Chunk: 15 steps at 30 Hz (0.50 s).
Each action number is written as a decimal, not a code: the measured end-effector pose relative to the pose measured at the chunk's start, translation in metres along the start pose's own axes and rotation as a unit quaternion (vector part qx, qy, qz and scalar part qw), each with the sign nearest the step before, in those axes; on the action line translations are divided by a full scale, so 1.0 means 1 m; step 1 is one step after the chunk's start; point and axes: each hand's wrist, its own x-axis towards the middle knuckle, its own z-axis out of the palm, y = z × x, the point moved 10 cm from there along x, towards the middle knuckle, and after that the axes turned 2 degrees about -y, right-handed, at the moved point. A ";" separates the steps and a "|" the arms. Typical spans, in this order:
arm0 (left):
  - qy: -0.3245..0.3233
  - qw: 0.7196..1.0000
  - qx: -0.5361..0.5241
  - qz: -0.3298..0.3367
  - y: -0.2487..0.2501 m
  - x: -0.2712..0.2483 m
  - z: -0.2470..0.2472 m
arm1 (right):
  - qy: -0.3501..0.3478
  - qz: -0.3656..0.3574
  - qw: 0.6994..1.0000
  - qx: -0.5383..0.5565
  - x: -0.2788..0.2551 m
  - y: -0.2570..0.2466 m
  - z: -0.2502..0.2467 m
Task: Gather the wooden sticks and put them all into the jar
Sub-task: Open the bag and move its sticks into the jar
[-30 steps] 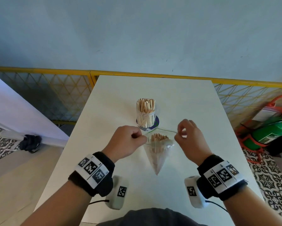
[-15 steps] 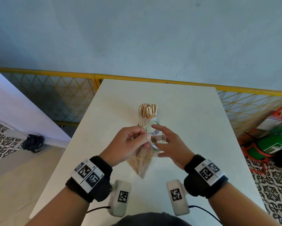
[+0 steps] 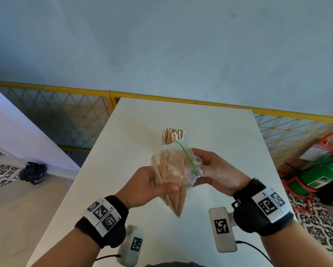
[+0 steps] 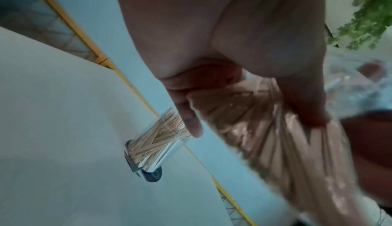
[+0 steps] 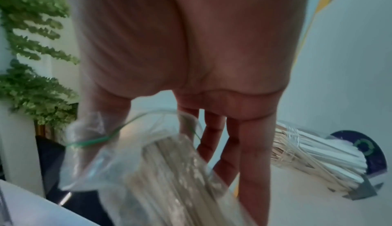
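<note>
A clear plastic bag (image 3: 171,170) packed with wooden sticks hangs in the air, point down, just in front of the jar. My left hand (image 3: 159,186) grips the bag's body, thumb across the front (image 4: 265,129). At the bag's open top, marked by a green zip line, my right hand (image 3: 195,164) pinches the plastic (image 5: 169,171). The glass jar (image 3: 173,136) stands upright on the white table (image 3: 219,132), full of sticks, its lower part hidden behind the bag. In the wrist views the jar (image 4: 157,145) (image 5: 318,154) sits on a dark blue disc.
A yellow mesh fence (image 3: 65,112) runs behind and beside the table. On the floor to the right lies a green cylinder (image 3: 320,176) in a red frame. A dark bundle (image 3: 33,173) lies on the floor at left. Green foliage (image 5: 31,61) shows behind me.
Both hands pulled the bag's mouth apart a second ago, then came together. The left hand now grips the bag's body, and the bag is raised and tilted before the jar.
</note>
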 end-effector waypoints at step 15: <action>-0.038 0.987 -0.157 0.021 -0.009 -0.009 0.016 | 0.016 0.053 0.996 -0.067 0.015 0.013 0.019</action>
